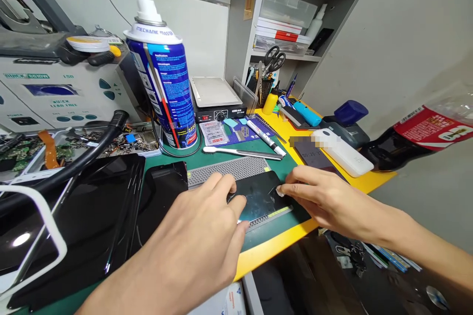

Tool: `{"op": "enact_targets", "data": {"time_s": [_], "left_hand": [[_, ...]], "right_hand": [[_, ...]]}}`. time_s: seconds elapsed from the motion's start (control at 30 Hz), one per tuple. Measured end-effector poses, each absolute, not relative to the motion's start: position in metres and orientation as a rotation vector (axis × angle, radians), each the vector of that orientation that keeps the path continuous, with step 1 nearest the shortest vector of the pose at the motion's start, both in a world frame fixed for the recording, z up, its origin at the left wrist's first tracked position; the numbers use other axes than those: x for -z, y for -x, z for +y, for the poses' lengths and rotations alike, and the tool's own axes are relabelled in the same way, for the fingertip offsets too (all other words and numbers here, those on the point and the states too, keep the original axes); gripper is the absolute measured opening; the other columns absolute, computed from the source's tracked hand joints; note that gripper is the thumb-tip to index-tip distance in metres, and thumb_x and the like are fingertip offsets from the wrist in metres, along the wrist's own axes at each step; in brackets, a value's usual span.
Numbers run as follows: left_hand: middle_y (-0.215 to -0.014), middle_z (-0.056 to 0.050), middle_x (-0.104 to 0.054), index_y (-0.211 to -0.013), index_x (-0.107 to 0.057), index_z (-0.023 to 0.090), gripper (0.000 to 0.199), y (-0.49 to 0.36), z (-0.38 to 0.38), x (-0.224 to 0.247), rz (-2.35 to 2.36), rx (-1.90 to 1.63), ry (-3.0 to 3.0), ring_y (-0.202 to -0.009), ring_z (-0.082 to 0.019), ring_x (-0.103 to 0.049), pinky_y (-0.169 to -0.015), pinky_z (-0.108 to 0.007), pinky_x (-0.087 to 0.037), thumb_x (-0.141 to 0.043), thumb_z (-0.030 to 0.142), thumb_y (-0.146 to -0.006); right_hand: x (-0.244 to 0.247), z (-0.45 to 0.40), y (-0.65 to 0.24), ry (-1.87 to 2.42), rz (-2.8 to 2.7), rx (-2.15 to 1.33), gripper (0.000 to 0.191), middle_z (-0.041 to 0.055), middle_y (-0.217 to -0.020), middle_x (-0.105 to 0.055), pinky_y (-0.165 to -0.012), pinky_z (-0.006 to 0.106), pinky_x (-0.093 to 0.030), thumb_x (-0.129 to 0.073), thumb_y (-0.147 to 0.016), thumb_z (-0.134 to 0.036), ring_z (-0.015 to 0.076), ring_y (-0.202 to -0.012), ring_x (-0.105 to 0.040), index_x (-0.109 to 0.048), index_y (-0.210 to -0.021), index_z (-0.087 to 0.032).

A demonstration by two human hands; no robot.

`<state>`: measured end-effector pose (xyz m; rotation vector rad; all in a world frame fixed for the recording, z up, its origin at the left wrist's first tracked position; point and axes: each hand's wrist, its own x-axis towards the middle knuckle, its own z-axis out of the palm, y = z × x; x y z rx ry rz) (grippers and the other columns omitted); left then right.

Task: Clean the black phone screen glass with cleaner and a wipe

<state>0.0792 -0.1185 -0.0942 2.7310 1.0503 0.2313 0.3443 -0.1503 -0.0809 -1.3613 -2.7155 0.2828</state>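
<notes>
A black phone or screen (254, 194), glossy side up, lies on a grey perforated holder (229, 170) on the green mat (266, 236). My left hand (207, 226) rests at the left end of the phone, thumb and fingers curled against its edges. Over the right end, my right hand (314, 192) pinches a small white wad (280, 191) that touches the glass. Faint smears show on the glass near the wad.
Black screens (74, 216) lie at the left, below a grey station (62, 93). Behind are a blue spray can (166, 83), a toothbrush (240, 152) and a hot plate (216, 92). A white power bank (343, 152) and a cola bottle (417, 133) stand right.
</notes>
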Motion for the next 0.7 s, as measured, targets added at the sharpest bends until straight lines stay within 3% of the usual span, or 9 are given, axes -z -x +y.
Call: {"op": "enact_targets", "data": {"time_s": [0.17, 0.3, 0.47, 0.7], "left_hand": [[-0.105, -0.01, -0.056, -0.114, -0.065, 0.024, 0.034, -0.079, -0.118, 0.091, 1.043, -0.183, -2.713, -0.095, -0.025, -0.055, -0.072, -0.043, -0.052, -0.037, 0.025, -0.094], [-0.109, -0.01, -0.055, -0.117, -0.064, 0.024, 0.033, -0.076, -0.118, 0.093, 1.045, -0.244, -2.718, -0.097, -0.026, -0.055, -0.075, -0.044, -0.052, -0.041, 0.028, -0.094], [-0.107, -0.009, -0.055, -0.112, -0.065, 0.025, 0.03, -0.075, -0.119, 0.097, 1.03, -0.267, -2.709, -0.098, -0.026, -0.054, -0.076, -0.045, -0.052, -0.042, 0.028, -0.094], [-0.106, -0.009, -0.055, -0.113, -0.065, 0.024, 0.031, -0.074, -0.119, 0.097, 1.021, -0.267, -2.697, -0.098, -0.026, -0.054, -0.079, -0.046, -0.053, -0.041, 0.025, -0.093]], "right_hand": [[0.077, -0.159, -0.343, 1.421, -2.687, -0.401, 0.055, 0.0092, -0.099, -0.057, -0.07, 0.029, -0.05, -0.042, -0.077, 0.01, 0.0192, -0.085, -0.059, -0.064, -0.119, -0.016], [0.082, -0.155, -0.334, 1.437, -2.638, -0.317, 0.048, 0.0098, -0.098, -0.055, -0.069, 0.031, -0.048, -0.043, -0.079, 0.008, 0.0191, -0.081, -0.056, -0.064, -0.117, -0.013], [0.091, -0.158, -0.325, 1.34, -2.724, -0.261, 0.055, 0.0095, -0.1, -0.053, -0.07, 0.03, -0.047, -0.043, -0.073, 0.01, 0.0193, -0.084, -0.052, -0.059, -0.121, -0.012], [0.099, -0.165, -0.308, 1.473, -2.561, -0.039, 0.034, 0.0068, -0.083, -0.049, -0.058, 0.031, -0.039, -0.043, -0.085, 0.002, 0.0181, -0.067, -0.044, -0.064, -0.11, -0.009]]}}
